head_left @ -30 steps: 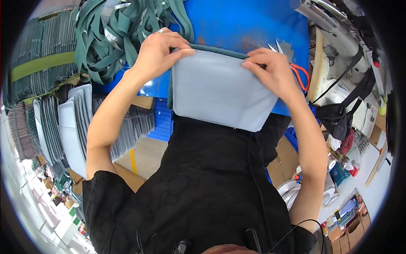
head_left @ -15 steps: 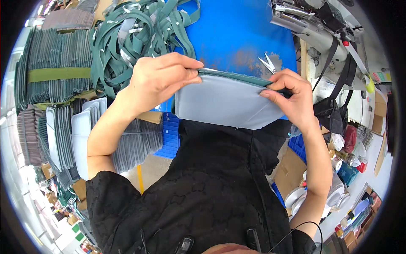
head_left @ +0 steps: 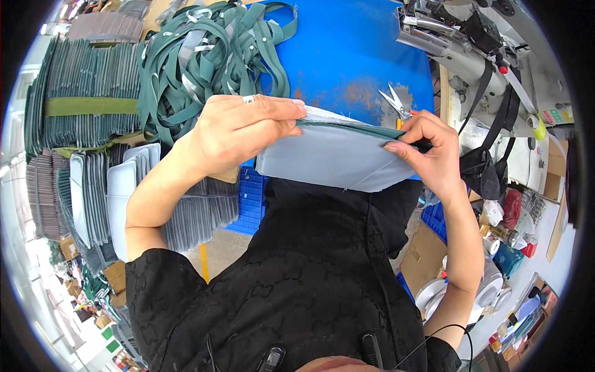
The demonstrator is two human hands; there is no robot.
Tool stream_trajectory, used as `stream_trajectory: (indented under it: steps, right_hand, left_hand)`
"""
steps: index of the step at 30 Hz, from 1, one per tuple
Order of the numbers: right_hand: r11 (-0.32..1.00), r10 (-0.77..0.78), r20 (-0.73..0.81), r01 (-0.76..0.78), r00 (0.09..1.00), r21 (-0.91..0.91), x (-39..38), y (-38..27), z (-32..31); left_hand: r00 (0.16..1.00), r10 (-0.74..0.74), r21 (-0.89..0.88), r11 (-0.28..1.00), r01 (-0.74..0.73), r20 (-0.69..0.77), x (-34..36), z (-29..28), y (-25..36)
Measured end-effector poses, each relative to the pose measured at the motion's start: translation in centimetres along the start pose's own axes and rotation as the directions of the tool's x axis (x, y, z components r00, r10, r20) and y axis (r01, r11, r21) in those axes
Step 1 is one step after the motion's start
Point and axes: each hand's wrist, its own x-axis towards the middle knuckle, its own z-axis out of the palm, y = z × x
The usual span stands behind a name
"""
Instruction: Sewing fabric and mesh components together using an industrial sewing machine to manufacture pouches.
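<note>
Blue counter (head_left: 347, 56) with green straps (head_left: 204, 56) piled at its left edge; both hands, left (head_left: 238, 133) and right (head_left: 427, 152), pinch a grey pouch (head_left: 334, 158) at the near edge, scissors (head_left: 396, 102) just behind.

A tangled heap of green webbing straps (head_left: 211, 56) lies at upper centre-left on a blue table (head_left: 347, 56). Small silver scissors (head_left: 395, 101) rest on the table right of centre. A sewing machine (head_left: 471, 43) fills the upper right. Stacks of grey fabric panels (head_left: 87, 87) crowd the left side, one bundle bound by an olive band (head_left: 90, 106). A blue plastic crate (head_left: 251, 204) sits below the table edge.
</note>
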Motion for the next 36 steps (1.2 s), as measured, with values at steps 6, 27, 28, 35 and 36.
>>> stream_trajectory:
  steps: [6,27,28,35,36]
  right_hand:
    - [1.000,0.028,0.010,-0.028,1.000,0.011,0.3,-0.2,0.1]
    - [0.693,0.440,0.077,-0.393,0.895,0.605,3.1,1.0,1.8]
    - [0.703,0.451,0.016,-0.366,0.892,0.609,3.3,0.9,2.1]
    - [0.571,0.571,-0.071,-0.334,0.818,0.749,5.1,0.7,3.3]
    - [0.576,0.570,-0.077,-0.332,0.818,0.747,5.3,0.7,3.3]
  left_hand:
    - [0.989,-0.145,-0.088,0.985,0.147,0.024,0.2,-0.4,0.5]
    - [0.782,-0.482,-0.413,0.668,0.620,0.395,13.5,2.6,-13.6]
    - [0.783,-0.463,-0.377,0.696,0.612,0.415,14.1,3.1,-14.5]
    - [0.802,-0.423,-0.401,0.707,0.583,0.421,16.9,6.0,-18.2]
    - [0.833,-0.397,-0.423,0.727,0.541,0.384,16.9,6.3,-18.6]
